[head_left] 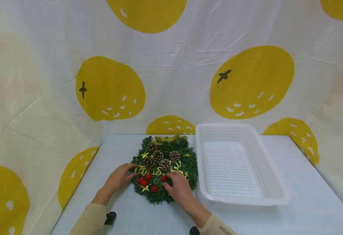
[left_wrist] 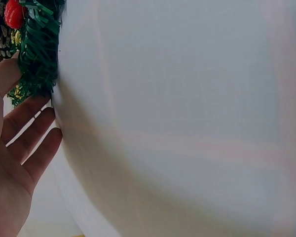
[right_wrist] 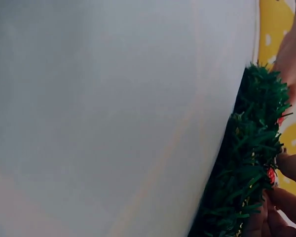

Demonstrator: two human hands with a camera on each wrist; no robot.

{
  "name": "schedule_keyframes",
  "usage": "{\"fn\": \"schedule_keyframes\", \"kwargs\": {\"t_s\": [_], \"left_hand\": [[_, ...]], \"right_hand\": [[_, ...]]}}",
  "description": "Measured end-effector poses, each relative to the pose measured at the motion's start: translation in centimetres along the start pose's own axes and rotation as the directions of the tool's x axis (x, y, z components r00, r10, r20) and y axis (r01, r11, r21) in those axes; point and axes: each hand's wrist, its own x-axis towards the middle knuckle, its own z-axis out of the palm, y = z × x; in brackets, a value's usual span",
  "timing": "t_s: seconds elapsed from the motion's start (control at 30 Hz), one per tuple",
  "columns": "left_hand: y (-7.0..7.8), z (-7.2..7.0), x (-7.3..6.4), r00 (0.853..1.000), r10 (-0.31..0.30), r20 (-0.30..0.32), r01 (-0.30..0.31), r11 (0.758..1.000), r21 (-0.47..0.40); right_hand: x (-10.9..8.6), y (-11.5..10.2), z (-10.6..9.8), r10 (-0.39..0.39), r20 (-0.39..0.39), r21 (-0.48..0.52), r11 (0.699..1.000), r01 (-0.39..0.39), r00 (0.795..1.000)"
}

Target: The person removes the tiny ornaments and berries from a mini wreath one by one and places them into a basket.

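Note:
A green Christmas wreath (head_left: 193, 163) lies on the table, with pine cones (head_left: 165, 165), gold lettering (head_left: 143, 170) and a gold bow (head_left: 167, 139) on it. Several red berries (head_left: 144, 183) sit in its lower part. My left hand (head_left: 118, 178) holds the wreath's left edge; in the left wrist view its thumb lies over the greenery and the other fingers stay fairly straight beside it. Between thumb and fingers, my right hand (head_left: 179, 188) pinches a red berry (right_wrist: 272, 176) at the wreath's lower right. The fingertips are partly hidden in the greenery.
A white plastic basket (head_left: 205, 169) with a perforated bottom stands just right of the wreath. The table (head_left: 148, 218) has a pale checked cover. Behind and beside it hangs a white cloth (head_left: 174, 91) with large yellow fruit prints.

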Motion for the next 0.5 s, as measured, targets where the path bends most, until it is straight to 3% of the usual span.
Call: {"fn": "schedule_keyframes", "kwargs": {"t_s": [0.5], "left_hand": [[-0.34,0.24,0.07,1.000,0.012,-0.006,-0.012,1.000,0.015]], "right_hand": [[0.43,-0.23,0.40,0.011,-0.040,-0.042,0.999,-0.012,0.999]]}}
